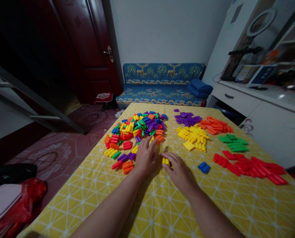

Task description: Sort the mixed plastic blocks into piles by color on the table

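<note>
My left hand (147, 155) reaches to the near right edge of a mixed pile of coloured plastic pieces (139, 127), its fingers apart over a few yellow and orange ones. To its right, my right hand (175, 167) has its fingers curled round a small yellow piece (165, 161) on the table. Sorted by colour on the right lie a purple group (187, 119), a yellow group (194, 137), an orange group (215, 125), a green group (234, 143) and a red group (251, 167). One blue clump (204, 167) sits right of my right hand.
The table (157, 215) has a yellow patterned cloth. Behind it stands a blue sofa (159, 91), with a red stool (104, 98) beside it. A white cabinet (269, 122) is on the right; a red bag (25, 201) lies at the lower left.
</note>
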The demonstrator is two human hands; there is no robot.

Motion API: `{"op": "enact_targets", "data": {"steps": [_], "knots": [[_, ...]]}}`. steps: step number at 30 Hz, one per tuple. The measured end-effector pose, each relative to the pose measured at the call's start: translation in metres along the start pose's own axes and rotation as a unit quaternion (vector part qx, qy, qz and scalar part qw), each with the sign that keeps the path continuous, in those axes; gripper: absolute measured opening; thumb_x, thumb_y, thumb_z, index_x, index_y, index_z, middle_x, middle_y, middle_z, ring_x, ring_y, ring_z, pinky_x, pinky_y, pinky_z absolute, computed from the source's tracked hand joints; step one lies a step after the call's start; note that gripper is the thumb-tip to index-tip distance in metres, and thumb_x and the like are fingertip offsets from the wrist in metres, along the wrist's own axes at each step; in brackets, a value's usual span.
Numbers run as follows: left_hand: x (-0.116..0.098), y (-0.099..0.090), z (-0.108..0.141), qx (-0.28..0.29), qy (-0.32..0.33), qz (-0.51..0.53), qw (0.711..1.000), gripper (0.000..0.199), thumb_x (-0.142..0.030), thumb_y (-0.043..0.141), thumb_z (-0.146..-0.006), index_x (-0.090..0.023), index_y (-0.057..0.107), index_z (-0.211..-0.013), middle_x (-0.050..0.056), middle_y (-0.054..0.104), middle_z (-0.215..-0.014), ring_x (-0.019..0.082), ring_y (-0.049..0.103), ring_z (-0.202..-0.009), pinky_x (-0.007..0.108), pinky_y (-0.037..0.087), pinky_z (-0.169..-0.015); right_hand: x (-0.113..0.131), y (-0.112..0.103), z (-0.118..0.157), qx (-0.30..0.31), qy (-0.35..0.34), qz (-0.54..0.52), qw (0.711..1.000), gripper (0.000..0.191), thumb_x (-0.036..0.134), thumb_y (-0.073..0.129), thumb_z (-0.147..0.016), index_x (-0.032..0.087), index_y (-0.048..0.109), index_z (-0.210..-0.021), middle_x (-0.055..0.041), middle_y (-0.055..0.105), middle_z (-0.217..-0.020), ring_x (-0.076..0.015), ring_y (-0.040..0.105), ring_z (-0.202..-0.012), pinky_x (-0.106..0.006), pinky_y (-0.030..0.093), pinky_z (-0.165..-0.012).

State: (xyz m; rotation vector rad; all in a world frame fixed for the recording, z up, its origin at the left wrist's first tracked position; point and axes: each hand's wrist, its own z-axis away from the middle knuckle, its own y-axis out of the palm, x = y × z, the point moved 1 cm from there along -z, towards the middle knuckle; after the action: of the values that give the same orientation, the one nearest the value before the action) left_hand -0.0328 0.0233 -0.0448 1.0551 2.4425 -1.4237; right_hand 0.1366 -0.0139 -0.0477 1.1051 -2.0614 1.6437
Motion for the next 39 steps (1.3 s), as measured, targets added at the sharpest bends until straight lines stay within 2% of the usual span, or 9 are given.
{"op": "enact_targets", "data": {"steps": [3, 6, 9, 13, 17, 21, 26, 32, 39], "knots": [[0.004, 0.006, 0.002, 0.047, -0.006, -0.080, 0.996, 0.058, -0.025, 0.060, -0.084, -0.022, 0.048, -0.141, 0.016, 0.034, -0.155, 0.036, 0.029, -0.145, 0.056, 0.030, -0.113, -0.001, 0.001, 0.001, 0.007, -0.021, 0.023, 0.999, 0.045, 0.018, 0.054, -0.087, 0.030, 0.061, -0.129, -0.0043, 0.058, -0.136, -0.0224, 0.051, -0.127, -0.045, 0.042, -0.108], [0.003, 0.010, 0.002, 0.087, -0.013, -0.122, 0.989, 0.046, -0.032, 0.057, -0.088, -0.023, 0.056, -0.134, 0.016, 0.046, -0.147, 0.037, 0.027, -0.146, 0.059, 0.025, -0.116, -0.001, 0.002, 0.003, 0.007, -0.027, 0.051, 0.998, 0.046, 0.018, 0.057, -0.085, 0.032, 0.062, -0.129, -0.0035, 0.056, -0.137, -0.0235, 0.049, -0.128, -0.045, 0.042, -0.108], [0.000, 0.009, 0.000, 0.096, -0.022, -0.134, 0.986, 0.043, -0.033, 0.056, -0.089, -0.019, 0.059, -0.130, 0.016, 0.055, -0.137, 0.035, 0.030, -0.144, 0.056, 0.025, -0.117, 0.001, 0.003, 0.004, 0.010, -0.038, 0.057, 0.998, 0.046, 0.015, 0.056, -0.086, 0.032, 0.063, -0.128, -0.0033, 0.060, -0.133, -0.0227, 0.051, -0.124, -0.044, 0.042, -0.107], [0.001, 0.009, 0.000, 0.085, -0.026, -0.135, 0.987, 0.041, -0.034, 0.055, -0.091, -0.019, 0.061, -0.128, 0.015, 0.057, -0.134, 0.035, 0.034, -0.142, 0.055, 0.027, -0.117, 0.001, 0.001, 0.003, 0.001, -0.035, 0.049, 0.998, 0.047, 0.012, 0.054, -0.086, 0.030, 0.062, -0.128, -0.0035, 0.064, -0.127, -0.0210, 0.055, -0.119, -0.041, 0.044, -0.105], [0.003, 0.012, 0.002, 0.070, -0.014, -0.136, 0.988, 0.040, -0.035, 0.056, -0.090, -0.028, 0.061, -0.130, 0.013, 0.047, -0.146, 0.035, 0.035, -0.142, 0.057, 0.029, -0.115, 0.003, -0.001, 0.002, -0.013, -0.023, 0.054, 0.998, 0.043, 0.012, 0.059, -0.084, 0.027, 0.066, -0.124, -0.0060, 0.065, -0.126, -0.0232, 0.056, -0.119, -0.043, 0.045, -0.104], [0.004, 0.015, 0.002, 0.062, -0.009, -0.138, 0.988, 0.044, -0.033, 0.054, -0.092, -0.028, 0.057, -0.135, 0.013, 0.045, -0.149, 0.035, 0.034, -0.142, 0.056, 0.029, -0.114, 0.009, -0.003, 0.002, -0.008, -0.027, 0.064, 0.998, 0.039, 0.010, 0.064, -0.080, 0.027, 0.070, -0.115, -0.0057, 0.067, -0.121, -0.0243, 0.058, -0.113, -0.043, 0.048, -0.099], [0.003, 0.016, 0.001, 0.053, -0.018, -0.140, 0.988, 0.042, -0.030, 0.050, -0.093, -0.023, 0.056, -0.134, 0.014, 0.058, -0.132, 0.032, 0.045, -0.133, 0.053, 0.033, -0.111, 0.016, -0.006, 0.004, -0.020, -0.028, 0.053, 0.998, 0.031, 0.015, 0.063, -0.082, 0.026, 0.071, -0.110, -0.0062, 0.070, -0.111, -0.0238, 0.061, -0.106, -0.040, 0.050, -0.095], [0.003, 0.013, -0.001, 0.056, -0.039, -0.133, 0.989, 0.038, -0.028, 0.053, -0.091, -0.016, 0.059, -0.127, 0.016, 0.061, -0.122, 0.032, 0.051, -0.123, 0.049, 0.040, -0.105, -0.003, -0.003, 0.006, -0.071, 0.065, -0.010, 0.995, 0.030, 0.035, 0.048, -0.095, 0.027, 0.062, -0.120, -0.0065, 0.073, -0.110, -0.0215, 0.069, -0.097, -0.034, 0.053, -0.084], [0.008, 0.010, -0.004, -0.014, -0.035, 0.011, 0.999, 0.025, -0.019, 0.051, -0.091, -0.018, 0.066, -0.111, 0.011, 0.065, -0.110, 0.023, 0.061, -0.101, 0.037, 0.050, -0.088, -0.015, -0.010, 0.004, -0.111, 0.117, -0.060, 0.985, 0.023, 0.036, 0.053, -0.087, 0.029, 0.068, -0.104, -0.0035, 0.076, -0.088, -0.0208, 0.071, -0.078, -0.030, 0.055, -0.068]]}}
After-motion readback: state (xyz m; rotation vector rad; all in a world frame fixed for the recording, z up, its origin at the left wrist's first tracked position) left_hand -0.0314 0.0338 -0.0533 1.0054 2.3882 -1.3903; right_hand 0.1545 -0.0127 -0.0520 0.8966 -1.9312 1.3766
